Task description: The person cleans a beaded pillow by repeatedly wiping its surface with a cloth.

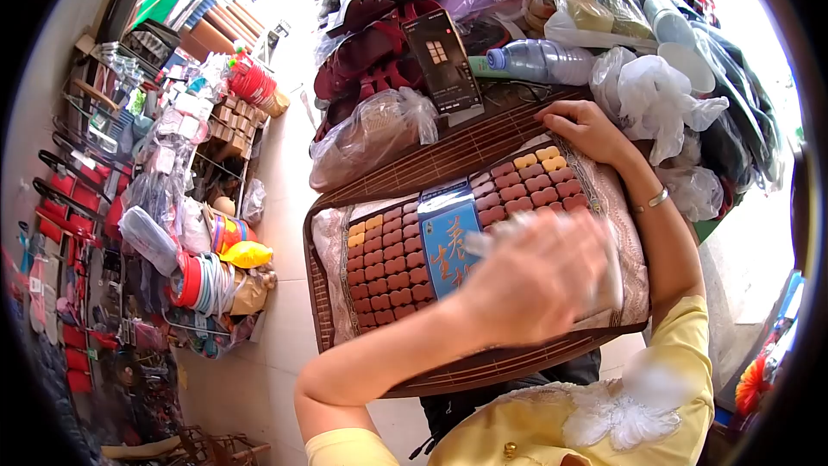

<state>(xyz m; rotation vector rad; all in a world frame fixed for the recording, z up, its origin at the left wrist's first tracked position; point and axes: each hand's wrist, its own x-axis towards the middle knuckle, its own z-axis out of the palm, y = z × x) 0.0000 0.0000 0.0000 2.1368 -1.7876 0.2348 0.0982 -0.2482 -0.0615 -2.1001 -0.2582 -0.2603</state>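
A pillow [392, 263] faced with reddish-brown beads, a few of them yellow, lies tilted in front of me. A blue paper band [450, 237] with printed characters wraps its middle. Beneath it is a brown woven mat [362, 185] with a dark edge. My left hand [543, 280], blurred by motion, is over the pillow's right half, closed around what looks like a crumpled white cloth [511, 231]. At the pillow's far right corner, my right hand [585, 128] grips the edge with curled fingers.
Beyond the mat are dark red sandals [371, 65], a black box [442, 65], a plastic bottle [543, 62] and white plastic bags [647, 99]. Shelves of packed goods line the left, with a yellow object [247, 254] sticking out toward the tiled floor [280, 328].
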